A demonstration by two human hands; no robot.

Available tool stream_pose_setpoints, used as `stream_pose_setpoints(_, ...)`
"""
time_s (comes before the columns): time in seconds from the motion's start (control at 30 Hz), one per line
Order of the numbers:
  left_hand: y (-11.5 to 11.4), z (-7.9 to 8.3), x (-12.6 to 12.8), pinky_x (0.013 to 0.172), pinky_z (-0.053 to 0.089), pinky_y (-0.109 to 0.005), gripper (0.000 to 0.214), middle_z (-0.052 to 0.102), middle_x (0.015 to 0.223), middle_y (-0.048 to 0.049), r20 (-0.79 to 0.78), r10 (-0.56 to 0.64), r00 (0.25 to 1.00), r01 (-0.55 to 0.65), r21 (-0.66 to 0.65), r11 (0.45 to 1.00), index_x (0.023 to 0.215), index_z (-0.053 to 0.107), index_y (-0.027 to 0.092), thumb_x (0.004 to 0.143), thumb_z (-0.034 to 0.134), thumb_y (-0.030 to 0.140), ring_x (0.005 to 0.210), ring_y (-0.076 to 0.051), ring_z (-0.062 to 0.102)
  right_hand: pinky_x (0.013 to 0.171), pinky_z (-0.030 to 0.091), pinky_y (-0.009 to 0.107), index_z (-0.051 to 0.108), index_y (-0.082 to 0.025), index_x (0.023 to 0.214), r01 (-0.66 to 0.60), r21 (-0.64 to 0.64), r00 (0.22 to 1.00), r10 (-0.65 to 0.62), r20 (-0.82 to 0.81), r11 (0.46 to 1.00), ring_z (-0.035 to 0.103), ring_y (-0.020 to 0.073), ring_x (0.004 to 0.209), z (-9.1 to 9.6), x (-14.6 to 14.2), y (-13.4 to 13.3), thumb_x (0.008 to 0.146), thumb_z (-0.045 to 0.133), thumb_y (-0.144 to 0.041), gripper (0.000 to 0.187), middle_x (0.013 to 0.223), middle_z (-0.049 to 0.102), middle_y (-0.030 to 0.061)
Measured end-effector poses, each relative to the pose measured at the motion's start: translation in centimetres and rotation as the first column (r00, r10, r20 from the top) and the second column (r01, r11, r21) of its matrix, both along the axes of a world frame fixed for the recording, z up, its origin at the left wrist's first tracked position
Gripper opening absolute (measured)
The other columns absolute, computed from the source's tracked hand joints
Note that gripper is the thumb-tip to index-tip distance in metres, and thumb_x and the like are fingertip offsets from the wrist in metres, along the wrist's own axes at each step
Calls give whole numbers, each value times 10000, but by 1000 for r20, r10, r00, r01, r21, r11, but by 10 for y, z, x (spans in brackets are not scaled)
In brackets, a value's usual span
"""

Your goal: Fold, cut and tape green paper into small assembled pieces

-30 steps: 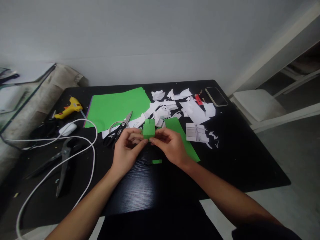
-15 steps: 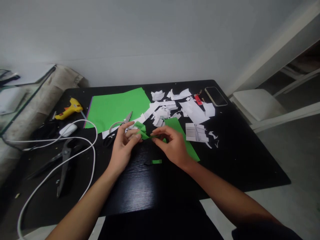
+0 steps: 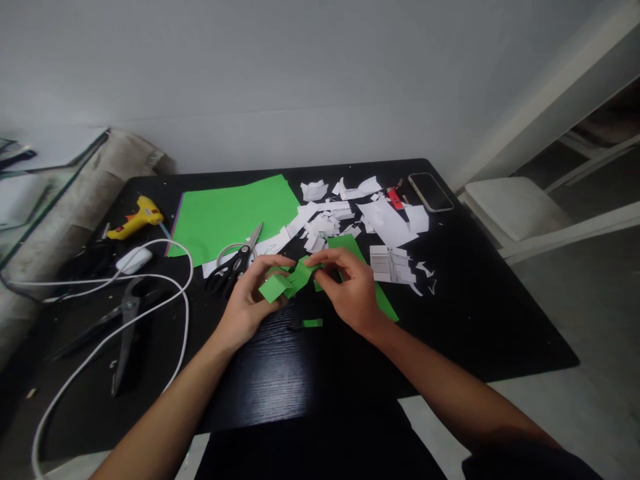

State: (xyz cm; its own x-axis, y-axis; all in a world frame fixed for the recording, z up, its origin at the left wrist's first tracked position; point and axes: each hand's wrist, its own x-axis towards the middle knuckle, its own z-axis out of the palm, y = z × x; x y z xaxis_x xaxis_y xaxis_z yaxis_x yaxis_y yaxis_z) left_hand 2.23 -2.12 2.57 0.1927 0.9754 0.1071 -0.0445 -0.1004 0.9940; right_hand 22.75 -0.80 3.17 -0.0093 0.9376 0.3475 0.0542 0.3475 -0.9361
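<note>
Between my hands, above the black table, is a folded piece of green paper. My left hand is closed around its left part, thumb below and fingers behind. My right hand pinches its right end between thumb and fingertips. Partly behind my right hand lies a flat green sheet. A small green strip rests on the table just below the held paper. Scissors with black handles lie to the left, beyond my left hand.
Large green sheets lie at the back left, with white paper scraps beside them. A yellow glue gun, a white cable and dark shears are on the left. A red lighter and a phone sit at the back right.
The green paper has been turned, and its folded left end now shows in front of my left fingers. The scissors show more fully. My right hand stays nearly in place.
</note>
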Motion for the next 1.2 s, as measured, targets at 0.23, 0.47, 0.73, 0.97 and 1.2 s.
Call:
stream_pose_setpoints(0.23, -2, 8, 8, 900, 583, -349, 210, 727, 1140, -88, -43, 47, 998, -40, 139, 989, 971, 735, 216, 794, 827, 149, 1060, -231, 704, 793, 637, 380, 756, -262, 971, 13, -76, 997, -19, -73, 997, 762, 213, 928, 5, 0, 0, 841, 716, -126, 193, 992, 804, 22)
stream_pose_setpoints(0.47, -3, 9, 11, 874, 579, -341, 195, 736, 1062, -78, -51, 94, 994, -81, 212, 974, 967, 733, 215, 815, 849, 182, 1014, -223, 712, 817, 655, 369, 750, -263, 977, -9, -121, 994, -4, -109, 993, 750, 212, 947, 4, 0, 2, 834, 761, -179, 166, 1018, 788, 28)
stream_pose_setpoints(0.73, -1, 8, 12, 884, 577, -343, 183, 731, 1018, -65, -42, 143, 989, -127, 274, 953, 954, 753, 224, 811, 843, 154, 986, -208, 708, 838, 661, 395, 741, -265, 1028, -26, -139, 996, 13, -92, 990, 741, 218, 942, 0, 0, 3, 844, 786, -221, 195, 1012, 755, 37)
stream_pose_setpoints(0.97, -2, 8, 13, 855, 583, -329, 199, 725, 1000, -53, -50, 151, 987, -132, 268, 954, 967, 756, 223, 807, 856, 161, 954, -198, 703, 897, 659, 400, 749, -272, 1041, -81, -123, 990, 66, -124, 989, 750, 211, 965, 1, -1, 1, 877, 766, -233, 170, 1065, 772, 38)
stream_pose_setpoints(1.2, -3, 5, 13, 864, 579, -325, 212, 717, 1020, -50, -68, 139, 988, -114, 288, 951, 1002, 752, 228, 830, 841, 141, 970, -193, 703, 912, 652, 400, 782, -281, 1023, -114, -45, 991, 110, -71, 992, 739, 209, 1004, 3, 1, -1, 936, 697, -223, 135, 1073, 756, 42)
